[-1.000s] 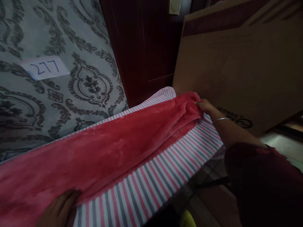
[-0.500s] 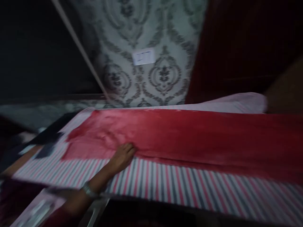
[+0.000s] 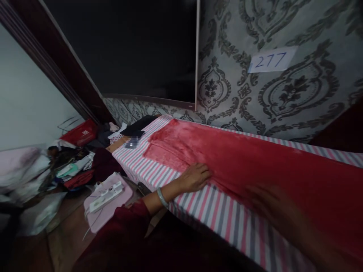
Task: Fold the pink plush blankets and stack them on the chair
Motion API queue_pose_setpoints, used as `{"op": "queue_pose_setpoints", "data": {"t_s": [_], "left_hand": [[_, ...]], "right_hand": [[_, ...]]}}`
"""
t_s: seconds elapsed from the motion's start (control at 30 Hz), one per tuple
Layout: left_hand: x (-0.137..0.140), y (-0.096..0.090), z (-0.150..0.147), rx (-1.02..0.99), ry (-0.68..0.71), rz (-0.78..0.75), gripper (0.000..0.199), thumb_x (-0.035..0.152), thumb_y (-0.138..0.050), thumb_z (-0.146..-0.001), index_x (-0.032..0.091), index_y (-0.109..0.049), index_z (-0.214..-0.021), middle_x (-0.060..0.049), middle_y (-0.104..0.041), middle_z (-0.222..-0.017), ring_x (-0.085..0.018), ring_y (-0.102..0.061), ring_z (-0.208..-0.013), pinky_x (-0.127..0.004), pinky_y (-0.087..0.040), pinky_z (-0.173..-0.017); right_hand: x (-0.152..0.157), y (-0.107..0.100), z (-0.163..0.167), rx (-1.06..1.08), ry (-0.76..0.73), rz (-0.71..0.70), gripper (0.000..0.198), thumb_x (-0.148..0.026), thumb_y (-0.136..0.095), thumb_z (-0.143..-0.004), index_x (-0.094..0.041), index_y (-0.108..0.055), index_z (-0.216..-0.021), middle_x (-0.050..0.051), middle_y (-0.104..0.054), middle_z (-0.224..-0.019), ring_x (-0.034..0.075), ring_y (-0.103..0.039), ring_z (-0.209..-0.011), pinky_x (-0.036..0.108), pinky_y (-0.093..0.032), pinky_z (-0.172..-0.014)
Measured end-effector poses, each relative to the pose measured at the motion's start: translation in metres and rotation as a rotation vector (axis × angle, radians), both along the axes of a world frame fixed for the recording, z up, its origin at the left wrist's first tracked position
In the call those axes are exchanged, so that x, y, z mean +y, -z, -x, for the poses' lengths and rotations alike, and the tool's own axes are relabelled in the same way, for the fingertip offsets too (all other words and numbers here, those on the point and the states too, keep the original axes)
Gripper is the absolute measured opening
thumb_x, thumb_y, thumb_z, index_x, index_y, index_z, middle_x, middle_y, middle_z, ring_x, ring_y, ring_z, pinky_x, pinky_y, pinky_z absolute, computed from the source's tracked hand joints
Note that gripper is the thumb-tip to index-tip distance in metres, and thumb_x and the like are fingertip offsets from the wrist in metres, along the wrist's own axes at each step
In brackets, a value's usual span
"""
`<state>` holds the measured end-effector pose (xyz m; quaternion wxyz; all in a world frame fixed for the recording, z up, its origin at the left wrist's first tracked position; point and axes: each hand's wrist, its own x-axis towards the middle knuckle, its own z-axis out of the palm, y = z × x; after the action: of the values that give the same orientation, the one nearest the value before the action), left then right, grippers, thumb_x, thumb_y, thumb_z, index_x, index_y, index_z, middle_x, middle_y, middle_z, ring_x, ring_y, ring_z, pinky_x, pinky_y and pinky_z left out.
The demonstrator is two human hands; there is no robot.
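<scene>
A long piece of red velvety cloth (image 3: 244, 155) lies along a striped ironing board (image 3: 161, 172), its left end paler and wrinkled. My left hand (image 3: 195, 177), with a bracelet at the wrist, is closed on the near edge of the cloth, fingers bent. Farther right, my right hand (image 3: 272, 204) rests on or just over the same cloth, its fingers stretched out and smeared by motion. Whether the cloth is one layer or folded I cannot tell.
A dark item of clothing (image 3: 138, 126) lies at the board's far left end. Beside the board, a power strip (image 3: 106, 196) sits on a pink stool (image 3: 127, 192). Piled clothes (image 3: 76, 170) and a red bag (image 3: 81, 132) are at the left. A numbered paper (image 3: 272, 60) hangs on the wall.
The view has swung left, bringing the stool and clothes pile into sight. My right hand has come into view over the cloth. My left hand remains at the cloth's near edge.
</scene>
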<state>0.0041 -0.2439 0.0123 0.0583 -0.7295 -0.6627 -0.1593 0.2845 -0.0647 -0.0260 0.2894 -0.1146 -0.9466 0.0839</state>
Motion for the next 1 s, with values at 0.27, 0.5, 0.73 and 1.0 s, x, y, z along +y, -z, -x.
{"op": "queue_pose_setpoints", "data": {"t_s": [0.27,0.5,0.73,1.0], "left_hand": [[-0.063,-0.025,0.175,-0.425,-0.908,-0.243,0.044,0.018,-0.059,-0.088,0.010,-0.058,-0.131,-0.022,-0.063,-0.125,-0.034,-0.062,-0.119,-0.050,-0.051,-0.101],[-0.059,-0.021,0.237,-0.702,-1.119,-0.185,0.049,0.032,-0.061,-0.093,0.007,-0.055,-0.136,-0.009,-0.070,-0.087,-0.020,-0.067,-0.062,-0.031,-0.052,-0.060],[-0.059,-0.031,0.247,-0.613,-1.150,-0.258,0.017,0.026,-0.056,-0.089,0.015,-0.067,-0.094,-0.008,-0.071,-0.090,-0.020,-0.067,-0.086,-0.025,-0.047,-0.071],[-0.100,-0.021,0.228,-0.641,-1.135,-0.088,0.010,0.023,-0.060,-0.076,0.020,-0.059,-0.067,0.000,-0.057,-0.056,-0.018,-0.059,-0.061,-0.026,-0.042,-0.059]], "right_hand": [[-0.020,0.015,0.060,-0.160,0.084,-0.007,0.042,-0.036,-0.042,-0.100,-0.024,-0.071,-0.127,0.013,-0.074,-0.122,0.031,-0.071,-0.108,0.050,-0.060,-0.091],[-0.017,0.006,0.063,-0.245,0.155,-0.009,0.041,-0.023,-0.040,-0.096,-0.025,-0.072,-0.123,0.011,-0.074,-0.118,0.027,-0.073,-0.102,0.041,-0.062,-0.081],[-0.018,-0.033,0.055,-0.130,0.336,-0.154,0.037,-0.018,-0.041,-0.093,-0.020,-0.074,-0.108,0.014,-0.072,-0.100,0.029,-0.068,-0.090,0.040,-0.058,-0.075],[-0.018,-0.011,0.031,-0.155,0.237,-0.173,0.039,-0.015,-0.041,-0.092,-0.023,-0.076,-0.107,0.014,-0.074,-0.103,0.032,-0.066,-0.098,0.049,-0.055,-0.086]]}}
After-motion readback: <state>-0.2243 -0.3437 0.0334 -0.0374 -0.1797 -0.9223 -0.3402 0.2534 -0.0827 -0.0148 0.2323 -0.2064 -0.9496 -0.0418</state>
